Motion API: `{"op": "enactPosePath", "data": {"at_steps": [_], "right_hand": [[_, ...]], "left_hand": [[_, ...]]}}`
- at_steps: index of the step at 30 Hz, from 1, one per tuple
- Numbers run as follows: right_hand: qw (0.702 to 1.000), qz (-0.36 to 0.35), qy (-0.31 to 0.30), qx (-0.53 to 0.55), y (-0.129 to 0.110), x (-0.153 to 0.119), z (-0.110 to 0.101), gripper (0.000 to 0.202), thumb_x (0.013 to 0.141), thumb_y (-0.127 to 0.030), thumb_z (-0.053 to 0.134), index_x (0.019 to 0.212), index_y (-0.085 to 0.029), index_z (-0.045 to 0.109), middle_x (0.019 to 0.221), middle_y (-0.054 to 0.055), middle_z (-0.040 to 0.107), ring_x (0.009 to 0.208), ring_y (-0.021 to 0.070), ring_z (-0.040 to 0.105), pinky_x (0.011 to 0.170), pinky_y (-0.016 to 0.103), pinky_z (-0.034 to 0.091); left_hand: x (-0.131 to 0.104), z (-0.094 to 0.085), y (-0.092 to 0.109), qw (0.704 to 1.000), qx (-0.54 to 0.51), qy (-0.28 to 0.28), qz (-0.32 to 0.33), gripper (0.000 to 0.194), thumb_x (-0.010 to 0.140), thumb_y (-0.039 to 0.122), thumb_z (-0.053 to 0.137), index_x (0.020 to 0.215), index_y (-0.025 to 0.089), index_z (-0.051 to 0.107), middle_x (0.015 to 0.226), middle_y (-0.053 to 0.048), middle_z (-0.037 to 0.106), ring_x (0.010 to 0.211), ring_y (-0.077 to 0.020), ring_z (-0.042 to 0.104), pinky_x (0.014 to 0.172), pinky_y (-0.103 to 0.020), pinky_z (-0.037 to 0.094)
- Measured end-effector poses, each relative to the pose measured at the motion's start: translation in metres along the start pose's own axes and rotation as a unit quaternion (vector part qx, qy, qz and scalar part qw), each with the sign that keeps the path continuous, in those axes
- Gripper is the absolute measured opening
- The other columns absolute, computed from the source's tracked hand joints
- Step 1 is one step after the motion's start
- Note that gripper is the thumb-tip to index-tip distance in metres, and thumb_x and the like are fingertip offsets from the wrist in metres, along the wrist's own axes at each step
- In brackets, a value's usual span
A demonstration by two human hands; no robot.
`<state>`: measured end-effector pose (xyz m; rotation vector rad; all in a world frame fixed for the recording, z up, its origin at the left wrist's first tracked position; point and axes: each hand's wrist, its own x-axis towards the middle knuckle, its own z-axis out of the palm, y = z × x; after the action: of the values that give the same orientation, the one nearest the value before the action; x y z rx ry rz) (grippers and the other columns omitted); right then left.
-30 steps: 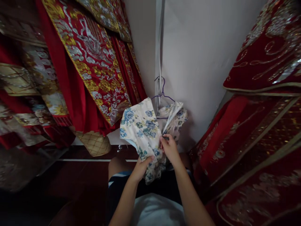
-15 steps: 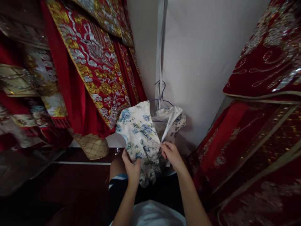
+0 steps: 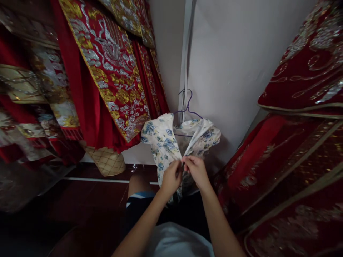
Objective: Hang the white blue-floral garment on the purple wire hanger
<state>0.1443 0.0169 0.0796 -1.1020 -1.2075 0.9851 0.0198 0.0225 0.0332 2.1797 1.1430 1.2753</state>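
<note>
A short-sleeved floral garment [image 3: 166, 141], white with blue flowers, hangs on a thin purple hanger [image 3: 189, 103] in front of me. Its front lies open in a V at the neck. My left hand [image 3: 172, 175] is closed on the left front edge of the garment, at the bottom of the V. Close beside it, my right hand [image 3: 195, 169] pinches the opposite front edge. The fingertips of both hands nearly meet. Whatever lies between the fingertips is too small to make out. My hands and forearms hide part of the garment's lower half.
Red cloth with gold and silver embroidery [image 3: 109, 60] hangs at the left, above a quilted cream pointed piece [image 3: 107, 161]. Dark red embroidered cloth [image 3: 300, 85] hangs at the right. A pale strap [image 3: 187, 60] runs down the wall [image 3: 235, 53] to the hanger.
My left hand has moved up and right from the garment's side to its front edge, beside my right hand. The garment now hangs straighter, with both sleeves spread.
</note>
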Motion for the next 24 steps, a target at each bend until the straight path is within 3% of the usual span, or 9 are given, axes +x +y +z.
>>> {"op": "enactPosePath", "data": {"at_steps": [4,10,13,15,18,22,24], "right_hand": [[0.996,-0.012,0.051,0.065,-0.018,0.033,0.001,0.033,0.07,-0.049,0.065,0.064,-0.016,0.064,0.045,-0.003,0.051,0.04,0.0094,0.039,0.042,0.024,0.029],[0.987,-0.03,0.107,0.115,-0.081,0.091,0.003,0.019,0.069,-0.032,0.063,0.06,-0.016,0.061,0.046,-0.004,0.052,0.039,0.0063,0.035,0.039,0.021,0.023],[0.988,-0.055,0.106,0.1,-0.096,0.101,0.004,0.017,0.073,-0.028,0.06,0.061,-0.016,0.06,0.045,-0.003,0.052,0.038,0.0062,0.035,0.039,0.02,0.024],[0.989,-0.085,0.088,0.085,-0.095,0.098,0.004,0.018,0.075,-0.029,0.059,0.064,-0.016,0.06,0.046,-0.003,0.053,0.038,0.007,0.037,0.04,0.021,0.026],[0.987,-0.12,0.074,0.071,-0.085,0.086,0.0,0.018,0.076,-0.034,0.059,0.068,-0.018,0.061,0.048,-0.003,0.055,0.04,0.0088,0.04,0.041,0.022,0.029],[0.988,-0.128,0.061,0.054,-0.078,0.069,-0.006,0.018,0.075,-0.037,0.06,0.069,-0.019,0.06,0.048,-0.003,0.056,0.041,0.0105,0.044,0.042,0.023,0.031],[0.988,-0.134,0.06,0.041,-0.081,0.064,-0.008,0.019,0.075,-0.038,0.059,0.069,-0.02,0.06,0.048,-0.003,0.055,0.042,0.0108,0.044,0.043,0.023,0.031]], "left_hand": [[-0.001,-0.008,0.006,0.991,0.104,-0.084,-0.01,0.015,0.085,0.009,0.042,0.089,0.019,0.053,0.087,-0.005,0.059,0.074,-0.0169,0.056,0.065,-0.027,0.037],[-0.006,-0.006,0.02,0.942,0.267,-0.204,-0.005,0.024,0.083,0.011,0.045,0.101,0.021,0.058,0.098,-0.008,0.065,0.08,-0.0226,0.066,0.063,-0.029,0.04],[-0.008,-0.006,0.019,0.93,0.281,-0.238,0.004,0.028,0.079,0.009,0.048,0.102,0.02,0.059,0.099,-0.009,0.067,0.081,-0.0241,0.067,0.064,-0.03,0.042],[-0.004,-0.011,0.017,0.936,0.256,-0.242,0.01,0.02,0.08,0.011,0.05,0.094,0.019,0.061,0.09,-0.007,0.068,0.08,-0.0235,0.067,0.064,-0.029,0.042],[0.02,-0.031,0.02,0.966,0.171,-0.193,0.018,0.009,0.084,0.019,0.054,0.086,0.019,0.063,0.08,-0.004,0.068,0.077,-0.0203,0.065,0.066,-0.027,0.043],[0.078,-0.067,0.041,0.995,0.068,-0.009,0.067,0.033,0.093,0.029,0.048,0.125,0.021,0.055,0.078,-0.001,0.066,0.069,-0.0156,0.06,0.067,-0.025,0.044],[0.109,-0.078,0.053,0.99,0.062,0.028,0.126,0.037,0.094,0.028,0.047,0.131,0.022,0.052,0.089,-0.003,0.067,0.072,-0.0149,0.059,0.07,-0.026,0.044]]}}
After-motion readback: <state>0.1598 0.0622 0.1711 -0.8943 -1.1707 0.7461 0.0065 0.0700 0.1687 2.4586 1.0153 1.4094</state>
